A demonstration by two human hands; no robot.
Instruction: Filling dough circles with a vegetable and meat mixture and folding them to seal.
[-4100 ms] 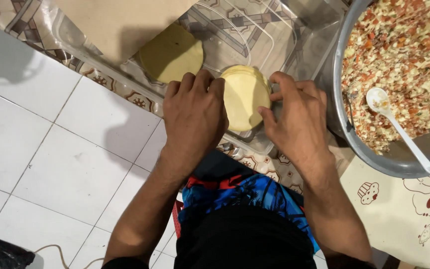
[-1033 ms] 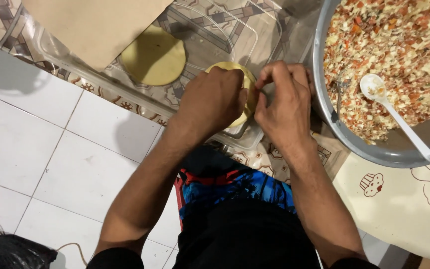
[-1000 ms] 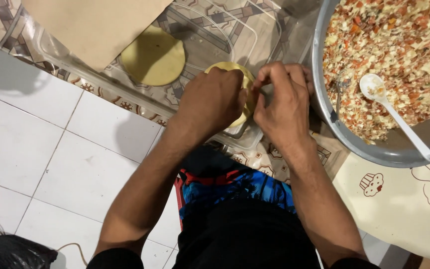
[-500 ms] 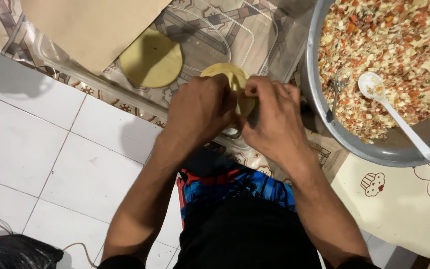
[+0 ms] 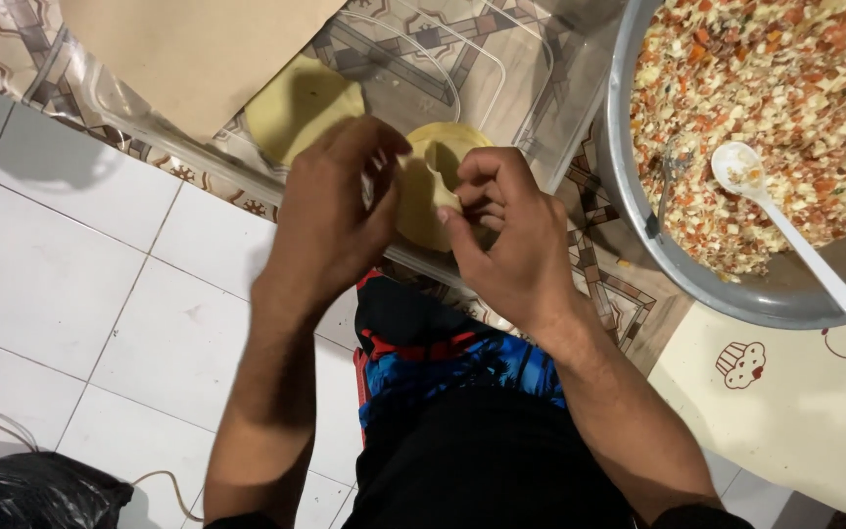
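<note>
Both hands meet over a pale yellow dough round (image 5: 428,186) at the near edge of the worktop (image 5: 629,294). The left hand (image 5: 330,220) lies curled over the round's left side, fingers bent and covering that part, so how tightly it grips cannot be told. The right hand (image 5: 506,240) is on the round's right side, its fingers (image 5: 477,191) folded in and its thumb pressed against the dough's edge, pinching it. The dough looks partly folded, with a hollow showing near its top.

A second dough round (image 5: 301,103), flat and of the same colour, lies just beyond the left hand, partly tucked under a sheet of brown paper (image 5: 198,44) at the far side. Both rounds rest on a clear plastic sheet (image 5: 501,69) spread over the worktop's patterned brown and cream covering.

To the right stands a big grey metal bowl (image 5: 678,284), filled with a chopped mix (image 5: 795,88) of orange, white and red bits. A white spoon (image 5: 785,220) lies in it, its scoop in the mix and its handle reaching to the near rim. Near the bowl, a cream cloth (image 5: 795,411) with small drawn cupcakes covers the lower right corner.

Below the worktop the floor (image 5: 61,294) is of white square tiles. A dark plastic bag (image 5: 36,495) and a thin pale cord (image 5: 164,485) lie at the lower left. The person wears dark clothing with blue and red shorts (image 5: 452,358).
</note>
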